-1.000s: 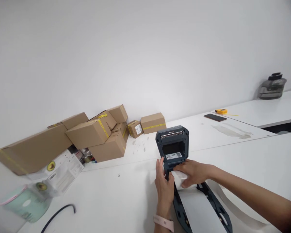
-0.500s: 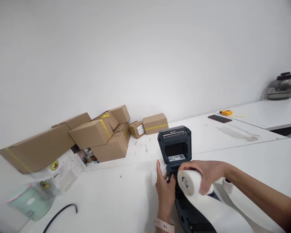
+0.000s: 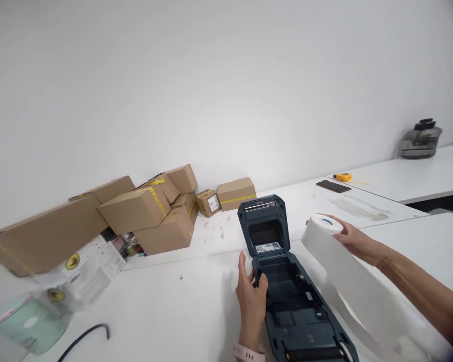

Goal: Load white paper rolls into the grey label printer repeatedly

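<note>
A dark blue label printer [image 3: 298, 311] stands on the white table with its lid [image 3: 266, 226] raised, and its inside shows no roll. My left hand [image 3: 250, 296] grips the printer's left side, thumb over the edge and index finger stretched upward. To the right of the printer, my right hand [image 3: 357, 241] is closed round a white paper roll [image 3: 322, 229], tilted with one end facing me. A long strip of paper [image 3: 366, 296] hangs from the roll toward the bottom right. Some of the right fingers are hidden behind the roll.
Cardboard boxes [image 3: 136, 211] are piled at the left against the wall. Before them lie a plastic package [image 3: 94, 274], a mint-green container [image 3: 38, 327] and a black cable [image 3: 85, 334]. Farther right are a phone [image 3: 333, 186], a yellow tape measure [image 3: 343, 177] and a grey jug [image 3: 421, 143].
My right hand has lifted the paper roll away from the printer, up and to the right, uncovering the printer's inside. My left hand stays at the printer's side. The view has shifted slightly.
</note>
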### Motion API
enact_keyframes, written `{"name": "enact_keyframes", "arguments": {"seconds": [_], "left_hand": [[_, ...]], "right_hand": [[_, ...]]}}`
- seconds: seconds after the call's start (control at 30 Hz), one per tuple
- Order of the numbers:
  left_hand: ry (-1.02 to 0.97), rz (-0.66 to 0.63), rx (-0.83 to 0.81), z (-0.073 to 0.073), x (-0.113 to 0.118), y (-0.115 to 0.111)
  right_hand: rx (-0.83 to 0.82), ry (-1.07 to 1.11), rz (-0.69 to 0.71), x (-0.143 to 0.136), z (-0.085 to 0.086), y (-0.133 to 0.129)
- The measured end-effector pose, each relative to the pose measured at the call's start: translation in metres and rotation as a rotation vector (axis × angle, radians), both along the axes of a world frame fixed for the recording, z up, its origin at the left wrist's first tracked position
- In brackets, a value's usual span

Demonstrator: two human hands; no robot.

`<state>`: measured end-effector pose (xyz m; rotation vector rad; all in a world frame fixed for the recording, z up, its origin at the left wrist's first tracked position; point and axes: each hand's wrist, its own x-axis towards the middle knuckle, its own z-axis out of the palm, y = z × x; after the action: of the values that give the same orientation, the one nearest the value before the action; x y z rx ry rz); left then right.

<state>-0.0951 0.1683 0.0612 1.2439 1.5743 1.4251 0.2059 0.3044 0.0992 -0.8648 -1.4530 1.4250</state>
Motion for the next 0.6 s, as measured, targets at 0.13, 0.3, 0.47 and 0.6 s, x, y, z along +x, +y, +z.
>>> {"name": "enact_keyframes", "arguments": {"seconds": [0.13, 0.3, 0.47, 0.6], "left_hand": [[0.017, -0.010, 0.001, 0.001, 0.000, 0.000], [0.008, -0.014, -0.001, 0.002, 0.000, 0.002], [0.013, -0.010, -0.005, -0.001, 0.000, 0.003], [0.003, 0.002, -0.003, 0.001, 0.001, 0.002]], "right_hand": [[-0.131, -0.042, -0.065, -0.012, -0.028, 0.019], [-0.149, -0.143, -0.109, -0.024, -0.055, 0.028], [-0.119, -0.196, -0.066, -0.023, -0.065, 0.021], [-0.077, -0.185, -0.115, 0.013, -0.079, 0.003]]}}
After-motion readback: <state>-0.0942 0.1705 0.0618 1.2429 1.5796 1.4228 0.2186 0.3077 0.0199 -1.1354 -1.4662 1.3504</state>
